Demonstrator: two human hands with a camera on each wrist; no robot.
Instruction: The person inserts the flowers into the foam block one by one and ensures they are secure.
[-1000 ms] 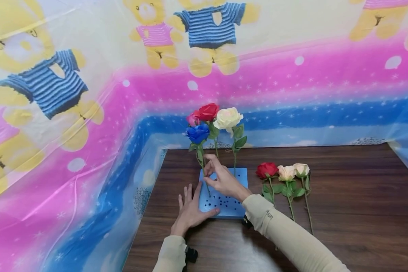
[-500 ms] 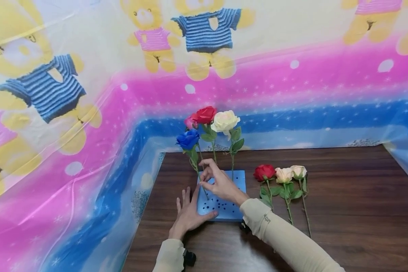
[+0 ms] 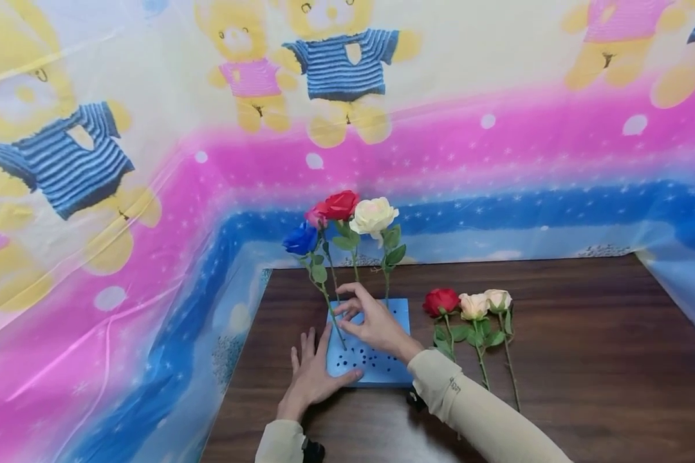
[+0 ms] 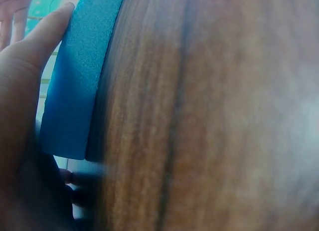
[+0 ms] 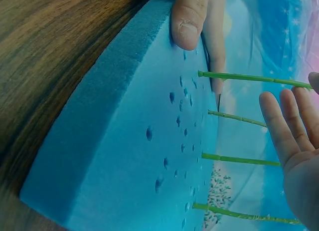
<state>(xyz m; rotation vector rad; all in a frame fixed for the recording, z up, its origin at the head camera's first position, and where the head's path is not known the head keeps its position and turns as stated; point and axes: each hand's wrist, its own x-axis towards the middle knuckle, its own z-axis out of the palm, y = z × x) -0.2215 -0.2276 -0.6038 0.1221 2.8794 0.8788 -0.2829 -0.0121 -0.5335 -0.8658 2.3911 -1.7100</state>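
Note:
A pale blue foam block [image 3: 376,376] dotted with holes lies on the table. My left hand [image 3: 311,384] braces its left side, fingers spread and thumb [image 5: 187,29] resting on its top face. Standing in the block is a blue rose [image 3: 301,238], tilted left. My right hand [image 3: 376,325] is beside its stem [image 5: 244,77], thumb and fingers parted, with fingertips right at the stem. Behind it rise a pink rose [image 3: 314,217], a red rose [image 3: 342,205] and a cream rose [image 3: 374,215], also set in the block.
To the right, another red rose [image 3: 441,301] and two peach roses, one of them in front [image 3: 473,307], lie on the dark wooden table [image 3: 585,347]. A bear-printed cloth [image 3: 498,154] hangs behind and on the left.
The blue rose has leaned further left. My right thumb and fingers have parted a little at its stem. My left hand stays on the block, and the head view has shifted slightly.

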